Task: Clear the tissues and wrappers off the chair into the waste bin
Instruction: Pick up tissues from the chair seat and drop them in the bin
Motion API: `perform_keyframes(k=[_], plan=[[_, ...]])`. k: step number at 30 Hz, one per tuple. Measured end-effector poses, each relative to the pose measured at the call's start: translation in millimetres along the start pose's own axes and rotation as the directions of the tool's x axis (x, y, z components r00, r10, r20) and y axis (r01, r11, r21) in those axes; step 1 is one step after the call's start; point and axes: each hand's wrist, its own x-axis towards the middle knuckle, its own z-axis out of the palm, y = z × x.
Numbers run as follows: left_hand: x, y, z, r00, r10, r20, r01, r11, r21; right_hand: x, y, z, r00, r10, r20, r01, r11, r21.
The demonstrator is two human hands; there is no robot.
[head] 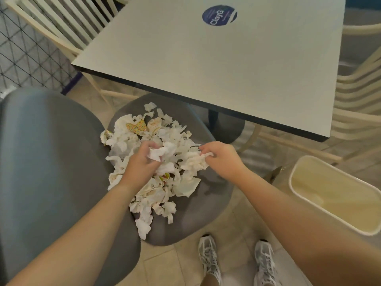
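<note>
A heap of crumpled white tissues (152,195) with a few colourful wrappers (136,127) covers the grey chair seat (198,215). My left hand (142,162) is in the middle of the heap, fingers closed on a white tissue (157,154). My right hand (222,159) is at the heap's right edge, pinching a crumpled tissue (195,163). The cream waste bin (296,178) stands on the floor to the right of the chair, open, with nothing visible inside but a pale liner or bottom.
A white table (206,65) with a round blue sticker overhangs the far side of the chair. The grey chair back (47,162) is at the left. Cream slatted chairs (358,104) stand at right and far left. My shoes (208,259) are on the tiled floor.
</note>
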Motion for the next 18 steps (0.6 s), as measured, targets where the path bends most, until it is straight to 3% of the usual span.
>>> perform_keyframes(k=[4, 7, 11, 13, 18], plan=[[-9.1, 8.5, 7.5, 0.977, -0.116, 0.178, 0.130, 0.989, -0.069, -7.3, -7.8, -17.4, 0.999, 0.042, -0.035, -0.037, 0.991, 0.130], [-9.9, 17.0, 22.5, 0.933, -0.034, 0.359, -0.024, 0.988, 0.155, -8.6, -9.9, -24.9, 0.997, 0.064, -0.031, -0.056, 0.978, 0.199], [-2.4, 37.9, 50.2, 0.898, 0.027, 0.440, -0.058, 0.997, 0.057, -9.0, -9.4, -35.7, 0.991, 0.133, -0.026, -0.115, 0.927, 0.358], [0.9, 48.2, 63.4, 0.902, 0.005, 0.432, -0.077, 0.986, 0.150, -10.1, -4.6, -46.5, 0.986, 0.157, -0.060, -0.120, 0.905, 0.409], [10.2, 47.3, 67.9, 0.970, -0.053, 0.237, -0.041, 0.926, 0.376, -18.1, 18.4, -82.3, 0.954, 0.209, -0.214, -0.109, 0.909, 0.401]])
